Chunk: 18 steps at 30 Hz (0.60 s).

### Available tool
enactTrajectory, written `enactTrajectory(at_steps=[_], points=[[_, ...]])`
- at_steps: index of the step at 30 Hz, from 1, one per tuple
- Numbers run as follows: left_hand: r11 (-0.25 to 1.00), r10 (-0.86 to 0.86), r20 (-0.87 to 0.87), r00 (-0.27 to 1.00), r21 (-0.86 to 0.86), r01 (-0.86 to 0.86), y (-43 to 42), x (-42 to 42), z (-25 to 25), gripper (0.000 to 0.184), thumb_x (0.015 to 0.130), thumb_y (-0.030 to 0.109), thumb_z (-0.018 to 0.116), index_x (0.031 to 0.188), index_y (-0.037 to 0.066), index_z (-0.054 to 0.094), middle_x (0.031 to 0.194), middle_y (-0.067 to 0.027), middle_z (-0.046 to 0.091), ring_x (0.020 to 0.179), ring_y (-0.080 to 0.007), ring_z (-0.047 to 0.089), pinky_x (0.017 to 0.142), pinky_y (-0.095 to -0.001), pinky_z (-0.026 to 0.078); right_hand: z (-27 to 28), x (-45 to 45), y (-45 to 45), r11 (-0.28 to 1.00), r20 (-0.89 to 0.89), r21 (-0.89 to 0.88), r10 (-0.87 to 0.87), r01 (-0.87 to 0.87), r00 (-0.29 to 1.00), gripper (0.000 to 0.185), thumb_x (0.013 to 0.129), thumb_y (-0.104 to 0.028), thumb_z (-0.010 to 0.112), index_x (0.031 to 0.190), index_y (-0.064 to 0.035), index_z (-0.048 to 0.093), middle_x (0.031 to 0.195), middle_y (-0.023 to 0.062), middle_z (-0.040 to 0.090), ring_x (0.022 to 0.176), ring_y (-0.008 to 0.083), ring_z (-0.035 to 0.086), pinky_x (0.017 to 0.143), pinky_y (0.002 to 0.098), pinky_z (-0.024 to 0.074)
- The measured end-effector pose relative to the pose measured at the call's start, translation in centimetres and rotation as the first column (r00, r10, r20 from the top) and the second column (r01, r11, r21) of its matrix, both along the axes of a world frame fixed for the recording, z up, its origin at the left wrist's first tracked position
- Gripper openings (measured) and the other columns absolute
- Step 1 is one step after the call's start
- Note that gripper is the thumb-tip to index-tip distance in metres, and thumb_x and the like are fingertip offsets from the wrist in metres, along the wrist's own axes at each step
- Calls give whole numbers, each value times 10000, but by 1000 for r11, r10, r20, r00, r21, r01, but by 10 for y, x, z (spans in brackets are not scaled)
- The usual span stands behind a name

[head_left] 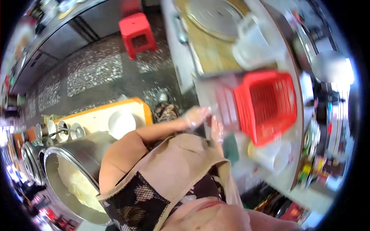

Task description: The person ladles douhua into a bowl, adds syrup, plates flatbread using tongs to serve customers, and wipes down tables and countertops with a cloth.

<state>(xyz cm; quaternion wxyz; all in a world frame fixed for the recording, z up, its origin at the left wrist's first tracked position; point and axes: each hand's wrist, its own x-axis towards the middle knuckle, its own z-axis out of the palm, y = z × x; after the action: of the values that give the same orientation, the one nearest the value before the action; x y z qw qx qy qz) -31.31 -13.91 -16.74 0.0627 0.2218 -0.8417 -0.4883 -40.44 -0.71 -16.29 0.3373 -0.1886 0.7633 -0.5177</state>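
My left hand [197,116], in what looks like a thin clear glove, is held over the near edge of the counter. My right hand [217,130], also apparently gloved, is just beside it. Their fingertips come close together, and blur hides whether anything lies between them. Nearest to both is a red plastic basket [239,109] with slatted sides, tilted in view on the counter. A dark green piece [231,149], perhaps a cloth or pad, lies close to my right hand. Past it is a translucent plastic container [274,154].
A white translucent pitcher [252,48] and a round metal lid [216,17] sit on a wooden board. To the left stand a large metal pot [102,148] with pale contents, a white bowl [121,124] and a ladle [78,131]. A red stool [135,25] is on the floor.
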Motion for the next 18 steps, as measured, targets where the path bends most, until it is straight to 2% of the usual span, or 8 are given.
enactTrajectory(at_steps=[2, 5, 6, 9, 12, 15, 17, 18], points=[[999, 51, -69, 996, -11, -52, -65, 27, 36, 148, 879, 176, 455, 843, 40, 500, 801, -184, 575, 778, -398, 551, 660, -457, 442, 12, 15, -89, 996, 249, -83, 45, -25, 967, 320, 924, -255, 490, 990, 39, 599, 885, 60, 617, 808, 147, 576, 738, 291, 471], [973, 222, -164, 961, -26, -229, -161, 64, 57, 124, 860, 152, 483, 903, 40, 514, 823, -181, 578, 767, -397, 551, 641, -441, 447, 72, 46, -212, 980, 257, -130, 182, -152, 949, 282, 919, -264, 486, 822, -33, 615, 771, 21, 590, 689, 99, 524, 609, 255, 426], [973, 216, -196, 956, -41, -228, -198, 79, 76, 148, 865, 150, 477, 955, 43, 525, 835, -186, 576, 764, -398, 552, 640, -439, 446, 71, 41, -249, 959, 220, -71, 283, -274, 933, 247, 905, -213, 538, 1021, -7, 608, 912, 44, 616, 808, 133, 578, 733, 273, 479], [939, 269, -312, 911, -124, -320, -279, 113, 75, 247, 897, 159, 454, 1113, 67, 530, 884, -202, 575, 765, -383, 567, 654, -442, 446, 86, 58, -355, 909, 338, -192, 414, -369, 845, 276, 927, -267, 474, 974, -24, 596, 872, 48, 604, 769, 153, 581, 716, 293, 480], [914, 402, -126, 907, 124, -387, -340, 144, 106, 249, 902, 169, 450, 1125, 91, 529, 886, -186, 600, 777, -365, 583, 654, -437, 452, 83, 69, -440, 864, 293, -275, 493, -422, 819, 288, 932, -277, 466, 1033, -27, 569, 945, 68, 596, 847, 179, 577, 788, 331, 467], [761, 473, -284, 834, -346, -549, -415, 151, 80, 237, 851, 168, 492, 1068, 114, 572, 826, -134, 634, 771, -319, 612, 662, -401, 488, 81, 84, -526, 824, 405, -398, 551, -402, 729, 338, 929, -304, 479, 1047, -4, 581, 954, 62, 622, 851, 159, 582, 788, 297, 452], [765, 534, -380, 756, -163, -623, -474, 157, 75, 202, 805, 153, 506, 965, 81, 607, 791, -122, 639, 712, -308, 624, 631, -388, 506, 82, 102, -577, 857, 484, -332, 513, -393, 709, 356, 932, -341, 459, 1014, -19, 589, 973, 66, 616, 867, 165, 588, 798, 311, 450], [712, 471, -360, 805, -384, -588, -506, 165, 75, 174, 785, 147, 510, 903, 69, 612, 761, -123, 635, 679, -301, 626, 601, -384, 506, 72, 108, -606, 789, 391, -332, 614, -517, 686, 349, 932, -337, 452, 1018, -30, 593, 995, 58, 613, 880, 153, 588, 797, 314, 454]])
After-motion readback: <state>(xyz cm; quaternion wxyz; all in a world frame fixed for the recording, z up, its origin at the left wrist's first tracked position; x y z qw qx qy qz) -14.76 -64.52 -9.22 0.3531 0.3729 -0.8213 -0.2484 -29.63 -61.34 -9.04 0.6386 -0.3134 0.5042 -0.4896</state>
